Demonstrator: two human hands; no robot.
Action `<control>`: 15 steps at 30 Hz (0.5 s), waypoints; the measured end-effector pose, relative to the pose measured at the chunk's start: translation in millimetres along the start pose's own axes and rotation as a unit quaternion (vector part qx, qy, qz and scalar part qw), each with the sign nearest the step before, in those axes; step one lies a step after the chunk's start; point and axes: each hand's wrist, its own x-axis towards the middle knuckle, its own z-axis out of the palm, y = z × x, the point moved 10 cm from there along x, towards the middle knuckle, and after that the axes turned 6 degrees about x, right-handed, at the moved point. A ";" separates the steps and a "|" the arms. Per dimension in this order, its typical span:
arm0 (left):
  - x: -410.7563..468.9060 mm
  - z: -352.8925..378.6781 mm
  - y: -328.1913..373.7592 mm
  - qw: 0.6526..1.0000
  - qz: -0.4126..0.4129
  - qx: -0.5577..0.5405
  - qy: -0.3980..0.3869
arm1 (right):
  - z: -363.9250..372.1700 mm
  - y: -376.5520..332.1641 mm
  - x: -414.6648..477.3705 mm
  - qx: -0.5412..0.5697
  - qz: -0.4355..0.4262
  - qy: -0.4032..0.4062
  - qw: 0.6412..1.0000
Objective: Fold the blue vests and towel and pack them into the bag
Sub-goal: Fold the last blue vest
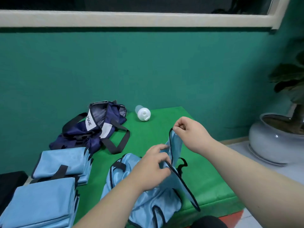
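Vest (141, 199) fabric lies rumpled on the green mat (205, 178), one strap pinched up by the right hand (190, 134), the left hand (151, 168) gripping its trim. Folded vests (60, 163) stack at left; the navy bag (92, 129) gapes behind.

shiny cloth vest (148, 203), glossy ceramic pot (269, 142)
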 end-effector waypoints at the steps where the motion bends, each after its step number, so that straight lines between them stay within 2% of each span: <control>1: 2.2 -5.1 2.5 1.000 -0.010 -0.018 0.009 | -6.4 -10.4 3.0 0.012 -0.006 0.008 1.000; 6: 20.3 -43.6 12.4 0.995 -0.029 -0.008 0.091 | -32.6 -52.9 19.7 0.038 -0.030 0.034 0.998; 9: 28.6 -61.1 21.3 0.994 -0.017 0.006 0.108 | -44.7 -71.3 28.0 0.037 -0.041 0.049 0.997; 15: 29.5 -87.9 49.5 0.983 0.047 -0.043 0.171 | -70.8 -95.1 41.9 0.024 -0.035 0.097 0.994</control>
